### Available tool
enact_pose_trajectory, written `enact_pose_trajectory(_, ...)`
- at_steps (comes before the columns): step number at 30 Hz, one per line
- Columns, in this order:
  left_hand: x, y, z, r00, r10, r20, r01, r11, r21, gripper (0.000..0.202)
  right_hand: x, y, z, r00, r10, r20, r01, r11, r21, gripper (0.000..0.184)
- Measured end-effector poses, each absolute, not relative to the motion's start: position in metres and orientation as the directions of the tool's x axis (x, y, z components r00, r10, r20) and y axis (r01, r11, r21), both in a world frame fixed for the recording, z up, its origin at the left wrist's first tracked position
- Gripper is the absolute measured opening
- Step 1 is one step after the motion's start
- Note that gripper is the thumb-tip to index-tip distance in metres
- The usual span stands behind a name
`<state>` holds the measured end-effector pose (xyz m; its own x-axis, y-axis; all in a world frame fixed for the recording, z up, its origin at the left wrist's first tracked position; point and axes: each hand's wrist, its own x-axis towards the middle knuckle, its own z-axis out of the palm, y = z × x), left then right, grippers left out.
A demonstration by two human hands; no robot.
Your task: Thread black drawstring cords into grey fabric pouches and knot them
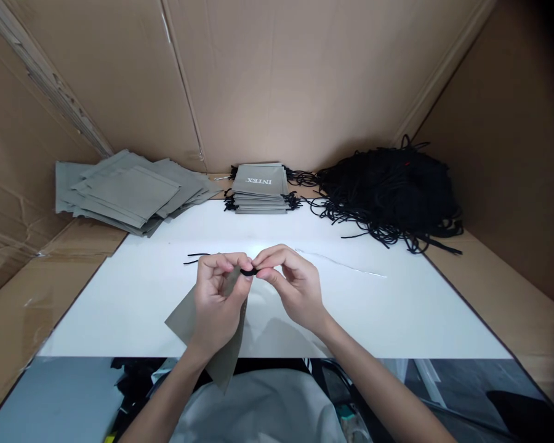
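Over the white board, my left hand [216, 304] pinches a grey fabric pouch [182, 317] at its upper edge, together with a short piece of black cord [248, 272]. The pouch hangs tilted beneath that hand, partly covered by it and the wrist. Thumb and forefinger of my right hand [298, 288] are closed on the same cord, and the two hands' fingertips almost meet. Two black cord ends [194, 255] show just left of my left hand. A thin pale wire or thread [346, 264] lies beyond my right hand.
Loose grey pouches [124, 191] are piled at the back left. A neat stack of corded pouches [261, 206], with INTEX printed on top, stands at the back middle. A large heap of black cords [388, 191] lies back right. Cardboard walls [305, 80] enclose the white board [373, 326].
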<state>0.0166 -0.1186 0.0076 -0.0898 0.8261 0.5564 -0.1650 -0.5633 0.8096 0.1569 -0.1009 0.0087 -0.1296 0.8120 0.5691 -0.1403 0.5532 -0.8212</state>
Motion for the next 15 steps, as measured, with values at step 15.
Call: enact_pose_trajectory(15,0.029,-0.116,0.024,-0.216,0.713,0.667,-0.035,-0.688,0.724,0.030,0.148,-0.112,0.024,0.107,0.859,0.500,-0.091,0.509,-0.856,0.016)
